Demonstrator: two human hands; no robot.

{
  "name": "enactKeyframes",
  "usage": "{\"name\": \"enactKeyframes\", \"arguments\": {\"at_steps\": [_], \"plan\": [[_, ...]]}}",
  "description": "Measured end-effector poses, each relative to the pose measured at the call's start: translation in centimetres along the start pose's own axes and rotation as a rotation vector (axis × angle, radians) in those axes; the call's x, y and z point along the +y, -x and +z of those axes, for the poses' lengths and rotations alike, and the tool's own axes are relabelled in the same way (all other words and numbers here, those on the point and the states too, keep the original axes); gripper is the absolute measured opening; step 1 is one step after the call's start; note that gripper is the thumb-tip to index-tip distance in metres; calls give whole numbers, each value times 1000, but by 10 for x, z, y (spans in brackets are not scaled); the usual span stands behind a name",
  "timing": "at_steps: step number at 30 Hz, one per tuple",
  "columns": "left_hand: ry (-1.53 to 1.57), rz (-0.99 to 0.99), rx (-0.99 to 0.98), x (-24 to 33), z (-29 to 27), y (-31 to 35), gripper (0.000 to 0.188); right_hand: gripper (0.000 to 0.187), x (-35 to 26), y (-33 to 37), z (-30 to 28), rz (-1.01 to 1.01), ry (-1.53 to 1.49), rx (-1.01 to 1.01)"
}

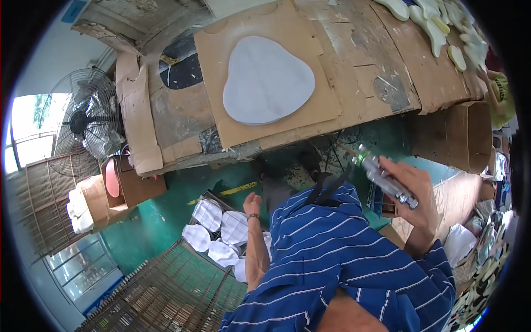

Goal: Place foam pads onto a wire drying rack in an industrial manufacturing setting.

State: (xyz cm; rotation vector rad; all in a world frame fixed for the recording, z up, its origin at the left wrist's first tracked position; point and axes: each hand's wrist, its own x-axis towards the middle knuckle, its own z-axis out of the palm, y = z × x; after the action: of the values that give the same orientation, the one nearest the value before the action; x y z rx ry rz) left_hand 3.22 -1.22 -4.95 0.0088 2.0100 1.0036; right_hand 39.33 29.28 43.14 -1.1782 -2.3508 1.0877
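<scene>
Silver spray gun (383, 180) in grip of right hand (414, 191); cannot tell openness of left hand (253, 204). Probably preparing to spray white rounded-triangular pad (268, 80), flat on cardboard (322, 104); next, calls for aiming.

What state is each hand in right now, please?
Left hand: nothing visible in it; whether open or closed cannot be told.
Right hand: closed around a silver handheld tool.

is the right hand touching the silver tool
Touching: the head view shows the silver tool held up in the right hand, against its fingers.
</scene>
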Motion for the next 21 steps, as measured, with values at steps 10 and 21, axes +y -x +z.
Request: {"name": "enactKeyframes", "arguments": {"at_steps": [10,21], "plan": [[144,637,219,178,73,-57,29,58,-4,2,26,51,-159,67],[-340,609,468,292,132,-100,39,68,-9,6,24,43,-95,220]]}}
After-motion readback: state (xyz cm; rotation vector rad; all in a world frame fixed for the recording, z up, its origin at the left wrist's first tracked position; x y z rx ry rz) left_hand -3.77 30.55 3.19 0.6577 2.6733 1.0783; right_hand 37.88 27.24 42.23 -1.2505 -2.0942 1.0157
